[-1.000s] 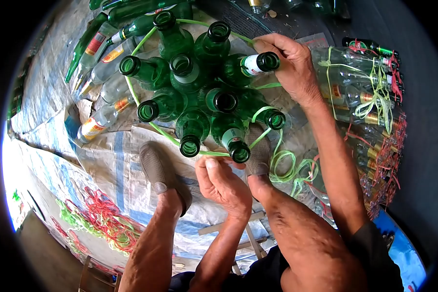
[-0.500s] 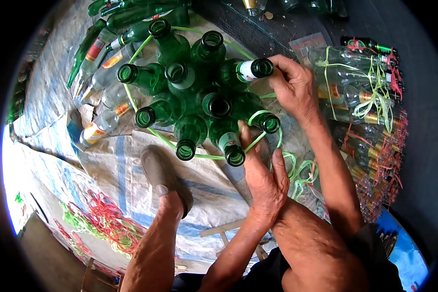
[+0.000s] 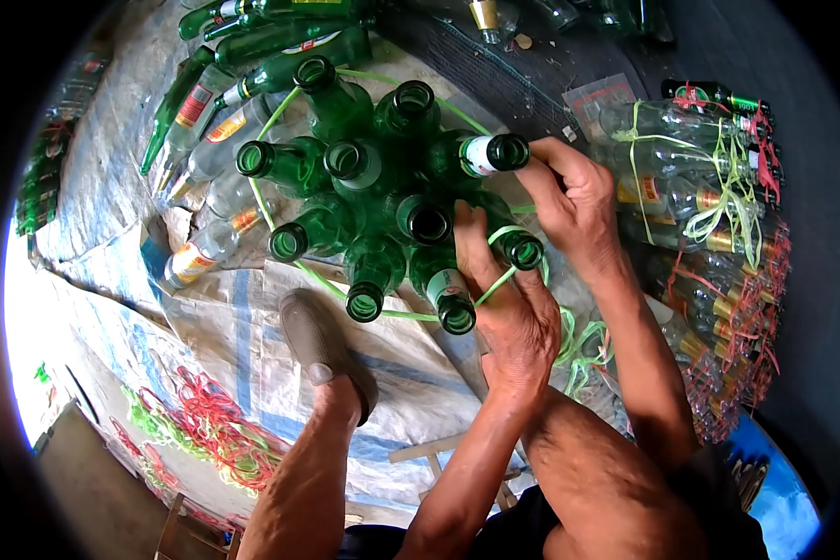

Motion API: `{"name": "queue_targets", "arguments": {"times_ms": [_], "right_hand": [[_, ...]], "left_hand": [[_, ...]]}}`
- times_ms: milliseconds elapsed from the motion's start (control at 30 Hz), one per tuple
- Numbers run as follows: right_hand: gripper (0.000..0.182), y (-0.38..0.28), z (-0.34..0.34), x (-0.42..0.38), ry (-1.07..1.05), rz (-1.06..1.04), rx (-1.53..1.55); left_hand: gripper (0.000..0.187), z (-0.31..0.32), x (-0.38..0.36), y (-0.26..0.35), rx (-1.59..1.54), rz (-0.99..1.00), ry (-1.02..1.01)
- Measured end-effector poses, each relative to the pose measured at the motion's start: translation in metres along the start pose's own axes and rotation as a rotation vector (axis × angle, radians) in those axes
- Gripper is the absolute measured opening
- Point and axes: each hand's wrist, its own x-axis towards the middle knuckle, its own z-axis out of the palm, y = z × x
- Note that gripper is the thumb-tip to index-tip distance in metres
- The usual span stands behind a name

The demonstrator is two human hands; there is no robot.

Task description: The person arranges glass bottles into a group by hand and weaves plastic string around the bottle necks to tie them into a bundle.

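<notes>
A standing cluster of several green glass bottles (image 3: 350, 161) fills the middle, necks up and leaning outward. A light green plastic string (image 3: 319, 278) runs around the necks and loops over the bottle at the lower right. My left hand (image 3: 509, 317) is closed around that bottle (image 3: 518, 247), its fingers reaching in between the necks and its thumb mostly hidden behind the glass. On the upper right, my right hand (image 3: 574, 201) has bent fingers against a bottle with a white neck label (image 3: 481, 155); its fingertips are partly hidden behind the neck.
Green and clear bottles (image 3: 219, 126) lie loose at the upper left. Tied bundles of clear bottles (image 3: 672, 149) lie on the right. A tangle of red and green string (image 3: 219, 425) is on the white-and-blue sheet (image 3: 411, 383). My shoe (image 3: 317, 341) stands below the cluster.
My left hand has moved up, deeper among the necks, and its thumb has gone behind the lower-right bottle. My right hand stays by the labelled neck. The whole view has shifted slightly.
</notes>
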Motion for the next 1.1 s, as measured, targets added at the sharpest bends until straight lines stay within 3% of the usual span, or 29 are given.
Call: {"name": "queue_targets", "arguments": {"times_ms": [1100], "right_hand": [[0.009, -0.007, 0.005, -0.038, 0.046, -0.049, -0.038]], "left_hand": [[0.049, -0.048, 0.012, -0.031, -0.07, 0.13, -0.201]]}}
